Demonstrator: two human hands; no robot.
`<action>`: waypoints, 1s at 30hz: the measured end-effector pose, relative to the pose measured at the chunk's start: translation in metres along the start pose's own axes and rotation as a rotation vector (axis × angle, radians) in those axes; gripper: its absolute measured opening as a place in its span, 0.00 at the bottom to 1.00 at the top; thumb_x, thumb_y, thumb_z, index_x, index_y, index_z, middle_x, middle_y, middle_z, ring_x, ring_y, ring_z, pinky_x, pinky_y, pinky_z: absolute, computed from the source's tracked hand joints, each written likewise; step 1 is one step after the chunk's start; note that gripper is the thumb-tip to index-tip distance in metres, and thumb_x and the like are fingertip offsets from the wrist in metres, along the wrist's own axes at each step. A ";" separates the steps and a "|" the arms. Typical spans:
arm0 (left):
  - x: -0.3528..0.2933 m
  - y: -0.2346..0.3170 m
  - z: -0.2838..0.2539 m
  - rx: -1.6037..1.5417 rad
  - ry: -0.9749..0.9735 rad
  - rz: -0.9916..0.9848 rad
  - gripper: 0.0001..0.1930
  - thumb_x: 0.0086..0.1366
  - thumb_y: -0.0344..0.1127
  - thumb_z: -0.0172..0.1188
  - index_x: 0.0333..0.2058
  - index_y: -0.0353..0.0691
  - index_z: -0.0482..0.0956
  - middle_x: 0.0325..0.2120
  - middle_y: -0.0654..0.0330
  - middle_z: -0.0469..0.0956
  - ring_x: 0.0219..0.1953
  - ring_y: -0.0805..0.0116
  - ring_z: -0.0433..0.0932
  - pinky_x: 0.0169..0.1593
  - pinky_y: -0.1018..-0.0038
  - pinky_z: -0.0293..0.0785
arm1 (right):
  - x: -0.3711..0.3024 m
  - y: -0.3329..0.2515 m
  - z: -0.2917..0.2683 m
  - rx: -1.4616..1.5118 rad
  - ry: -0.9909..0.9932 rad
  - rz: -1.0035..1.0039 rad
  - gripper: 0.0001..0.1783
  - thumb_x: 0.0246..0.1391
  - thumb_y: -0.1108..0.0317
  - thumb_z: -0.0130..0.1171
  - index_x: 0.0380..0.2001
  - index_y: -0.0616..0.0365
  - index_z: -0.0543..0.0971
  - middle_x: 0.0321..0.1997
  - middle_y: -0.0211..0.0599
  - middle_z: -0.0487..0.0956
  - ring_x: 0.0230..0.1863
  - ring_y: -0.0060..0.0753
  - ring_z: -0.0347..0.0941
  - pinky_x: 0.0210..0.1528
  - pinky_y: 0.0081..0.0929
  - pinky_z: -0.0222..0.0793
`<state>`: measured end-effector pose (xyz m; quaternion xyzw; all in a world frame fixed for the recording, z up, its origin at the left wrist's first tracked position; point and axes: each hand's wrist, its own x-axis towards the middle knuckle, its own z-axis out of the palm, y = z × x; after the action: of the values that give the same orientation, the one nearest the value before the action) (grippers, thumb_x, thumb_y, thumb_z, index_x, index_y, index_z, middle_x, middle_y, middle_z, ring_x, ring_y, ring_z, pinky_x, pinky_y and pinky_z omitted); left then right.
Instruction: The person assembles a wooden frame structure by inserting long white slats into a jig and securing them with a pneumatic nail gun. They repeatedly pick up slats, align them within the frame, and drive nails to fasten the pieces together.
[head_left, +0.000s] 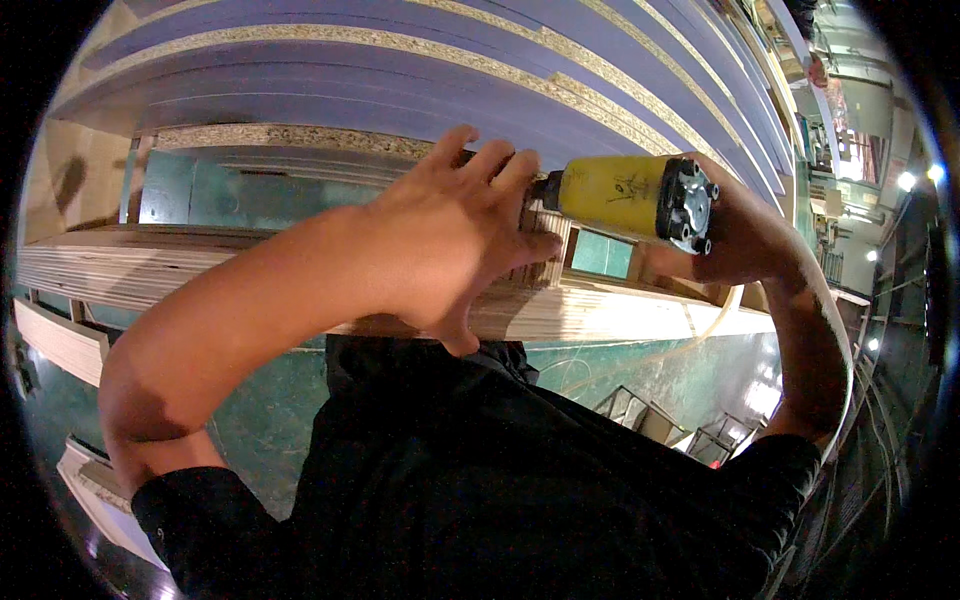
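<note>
A yellow air nail gun [615, 195] with a black and metal end cap is held in my right hand [715, 235], which wraps round its handle, partly hidden behind the tool body. Its black nose points left, close to the fingers of my left hand [450, 230]. The left hand lies spread over a layered plywood rail [640, 310] and a short wooden crosspiece [547, 272], touching both. Its thumb reaches over the rail's near edge, while the other fingers stretch toward the far side. The exact spot under the nose is hidden.
Long boards with blue-violet faces and raw chipboard edges [400, 45] stand in rows beyond the rail. A pale air hose [725, 310] trails from the nail gun. Green floor [265, 440] shows below. A white-edged panel [100, 490] lies at lower left, and metal frames [640, 410] stand at lower right.
</note>
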<state>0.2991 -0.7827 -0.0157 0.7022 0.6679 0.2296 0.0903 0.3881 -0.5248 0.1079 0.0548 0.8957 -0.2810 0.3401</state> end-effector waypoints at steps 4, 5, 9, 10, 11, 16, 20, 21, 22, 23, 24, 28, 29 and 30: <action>0.000 0.000 0.002 -0.024 0.015 0.007 0.48 0.31 0.59 0.78 0.57 0.53 0.79 0.53 0.44 0.66 0.60 0.47 0.62 0.63 0.50 0.57 | 0.000 0.023 0.005 -0.034 0.053 -0.167 0.38 0.40 0.67 0.78 0.55 0.61 0.72 0.50 0.44 0.79 0.52 0.37 0.76 0.55 0.33 0.72; -0.001 0.000 0.003 -0.026 0.016 0.004 0.48 0.31 0.59 0.78 0.57 0.53 0.79 0.54 0.44 0.65 0.61 0.47 0.62 0.64 0.50 0.56 | -0.001 0.017 0.001 -0.155 0.046 -0.203 0.37 0.40 0.66 0.78 0.55 0.61 0.73 0.50 0.44 0.79 0.52 0.39 0.76 0.55 0.33 0.72; -0.001 0.001 -0.002 -0.030 -0.015 -0.005 0.48 0.31 0.59 0.77 0.58 0.53 0.78 0.55 0.45 0.63 0.62 0.47 0.60 0.65 0.51 0.54 | -0.004 0.001 0.002 -0.302 0.122 -0.187 0.33 0.40 0.65 0.77 0.52 0.61 0.77 0.49 0.44 0.79 0.50 0.44 0.78 0.54 0.33 0.73; 0.000 0.001 -0.004 -0.030 -0.030 -0.002 0.49 0.31 0.60 0.77 0.58 0.54 0.78 0.55 0.45 0.62 0.63 0.47 0.59 0.65 0.52 0.54 | -0.004 -0.009 0.001 -0.180 0.093 -0.056 0.31 0.42 0.66 0.76 0.51 0.61 0.78 0.48 0.45 0.80 0.49 0.42 0.78 0.54 0.34 0.73; 0.002 0.001 -0.004 -0.030 -0.049 -0.009 0.51 0.29 0.62 0.77 0.59 0.55 0.77 0.58 0.43 0.60 0.63 0.45 0.59 0.67 0.50 0.52 | -0.004 -0.009 0.002 -0.196 0.085 -0.075 0.31 0.42 0.65 0.76 0.51 0.60 0.78 0.48 0.44 0.80 0.48 0.40 0.78 0.54 0.33 0.74; 0.000 0.001 0.000 0.008 -0.064 -0.049 0.56 0.26 0.66 0.76 0.62 0.59 0.74 0.62 0.40 0.56 0.64 0.40 0.58 0.70 0.48 0.48 | 0.013 -0.012 -0.005 -0.047 -0.027 -0.063 0.28 0.44 0.65 0.75 0.50 0.59 0.78 0.47 0.42 0.82 0.48 0.32 0.79 0.53 0.29 0.74; 0.002 -0.001 -0.002 0.012 -0.067 -0.006 0.55 0.27 0.66 0.76 0.61 0.59 0.74 0.62 0.40 0.57 0.63 0.40 0.59 0.70 0.48 0.49 | -0.001 -0.011 -0.003 -0.012 -0.008 -0.004 0.31 0.45 0.66 0.74 0.52 0.60 0.74 0.47 0.41 0.83 0.47 0.30 0.79 0.53 0.29 0.74; 0.003 0.001 -0.004 0.025 -0.076 -0.013 0.55 0.27 0.66 0.76 0.61 0.59 0.75 0.62 0.40 0.57 0.63 0.40 0.59 0.70 0.48 0.49 | -0.003 -0.011 -0.005 -0.016 -0.021 0.030 0.32 0.45 0.66 0.74 0.53 0.60 0.73 0.47 0.41 0.83 0.47 0.30 0.79 0.53 0.29 0.74; 0.003 0.003 -0.004 0.034 -0.080 -0.021 0.54 0.27 0.65 0.77 0.61 0.59 0.75 0.62 0.41 0.57 0.63 0.40 0.59 0.70 0.49 0.49 | -0.005 -0.011 -0.006 -0.023 -0.038 0.066 0.33 0.44 0.66 0.74 0.54 0.61 0.72 0.47 0.41 0.83 0.47 0.30 0.79 0.53 0.29 0.74; 0.004 0.003 -0.004 0.032 -0.089 -0.046 0.54 0.27 0.64 0.78 0.61 0.59 0.75 0.62 0.40 0.57 0.63 0.40 0.59 0.70 0.48 0.49 | -0.007 -0.008 -0.007 -0.012 -0.046 0.077 0.35 0.44 0.65 0.75 0.55 0.61 0.71 0.47 0.42 0.83 0.47 0.30 0.79 0.53 0.29 0.73; 0.004 0.004 -0.004 0.029 -0.098 -0.070 0.54 0.27 0.63 0.78 0.61 0.59 0.75 0.62 0.40 0.57 0.63 0.40 0.59 0.70 0.48 0.49 | -0.008 -0.004 -0.008 -0.003 -0.056 0.084 0.36 0.43 0.65 0.75 0.55 0.62 0.70 0.47 0.42 0.82 0.47 0.30 0.78 0.53 0.29 0.73; 0.005 0.005 -0.009 0.010 -0.137 -0.086 0.54 0.26 0.59 0.81 0.60 0.59 0.75 0.62 0.41 0.58 0.64 0.40 0.59 0.71 0.48 0.49 | -0.010 0.003 -0.002 -0.036 0.052 0.091 0.34 0.43 0.64 0.74 0.53 0.61 0.73 0.45 0.42 0.82 0.47 0.33 0.79 0.53 0.30 0.74; 0.005 0.005 -0.010 0.014 -0.141 -0.075 0.54 0.27 0.58 0.80 0.61 0.59 0.75 0.62 0.40 0.58 0.64 0.40 0.59 0.71 0.48 0.49 | -0.010 0.006 -0.002 -0.001 0.044 0.128 0.36 0.43 0.65 0.75 0.54 0.62 0.71 0.46 0.42 0.82 0.47 0.31 0.79 0.53 0.29 0.73; 0.005 0.006 -0.011 0.019 -0.146 -0.065 0.54 0.27 0.58 0.80 0.61 0.59 0.74 0.63 0.40 0.58 0.64 0.39 0.59 0.71 0.47 0.48 | -0.011 0.008 -0.001 0.034 0.037 0.165 0.38 0.42 0.66 0.76 0.56 0.62 0.70 0.47 0.42 0.83 0.48 0.30 0.79 0.53 0.29 0.73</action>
<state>0.2993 -0.7800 -0.0029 0.6956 0.6843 0.1684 0.1392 0.3980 -0.5165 0.1114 0.1394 0.8894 -0.2660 0.3447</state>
